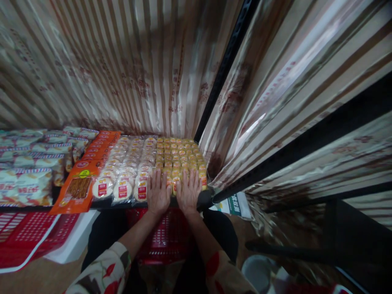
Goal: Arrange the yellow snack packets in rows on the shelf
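Both palms lie against the front of a shelf row of small yellow-wrapped snacks [177, 152], packed in tight columns. My left hand [158, 194] is flat with fingers stretched forward, over the left front of the yellow packs and touching the edge of the neighbouring round white crackers [141, 187]. My right hand [188, 192] presses the right front of the yellow packs, its fingers spread. Neither hand is wrapped round anything. The packs directly beneath my palms are hidden. The round crackers come in clear wrappers with red labels, in several columns to the left.
Orange snack bags [81, 175] and white-blue snack bags [26, 185] fill the shelf's left. Below stand a red basket [30, 228] with a white handle and another red basket [162, 237] between my knees. A black shelf post [228, 69] rises behind; a pale bucket [257, 271] sits lower right.
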`<state>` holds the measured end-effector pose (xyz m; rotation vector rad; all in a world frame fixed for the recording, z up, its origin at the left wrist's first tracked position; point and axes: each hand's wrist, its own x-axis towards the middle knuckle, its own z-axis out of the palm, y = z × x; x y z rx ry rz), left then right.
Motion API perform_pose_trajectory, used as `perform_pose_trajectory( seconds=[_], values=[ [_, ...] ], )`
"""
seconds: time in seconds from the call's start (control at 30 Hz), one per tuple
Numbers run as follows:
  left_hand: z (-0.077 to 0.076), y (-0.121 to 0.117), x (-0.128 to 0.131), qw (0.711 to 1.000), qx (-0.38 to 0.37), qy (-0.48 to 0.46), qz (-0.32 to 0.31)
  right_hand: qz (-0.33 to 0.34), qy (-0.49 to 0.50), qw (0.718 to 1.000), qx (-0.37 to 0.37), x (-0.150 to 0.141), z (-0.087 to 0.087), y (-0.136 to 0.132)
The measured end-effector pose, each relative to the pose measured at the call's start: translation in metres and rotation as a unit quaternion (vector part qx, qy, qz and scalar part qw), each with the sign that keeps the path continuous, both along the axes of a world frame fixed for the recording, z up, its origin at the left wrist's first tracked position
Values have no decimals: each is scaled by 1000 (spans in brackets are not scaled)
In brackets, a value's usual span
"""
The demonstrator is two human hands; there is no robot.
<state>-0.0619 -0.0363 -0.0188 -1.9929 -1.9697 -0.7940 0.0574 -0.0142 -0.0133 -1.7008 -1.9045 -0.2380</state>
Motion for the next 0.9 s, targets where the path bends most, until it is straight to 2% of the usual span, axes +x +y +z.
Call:
perform_pose_trajectory(
  seconds=[0.07,0.2,0.33,0.57,0.9],
  values=[
    [5,2,1,1000,3,-4,-7,20,-1,1000,7,0,8,3],
    [18,14,4,1000,4,-8,-23,103,-12,995,0,-1,28,20],
    [28,31,5,1000,-2,-13,-24,124,-19,991,-40,-1,37,40],
    [29,42,2,999,-14,0,-35,146,-30,986,-79,2,35,52],
    [32,41,1,999,-28,-5,-47,148,-22,987,-58,0,28,55]
  ],
)
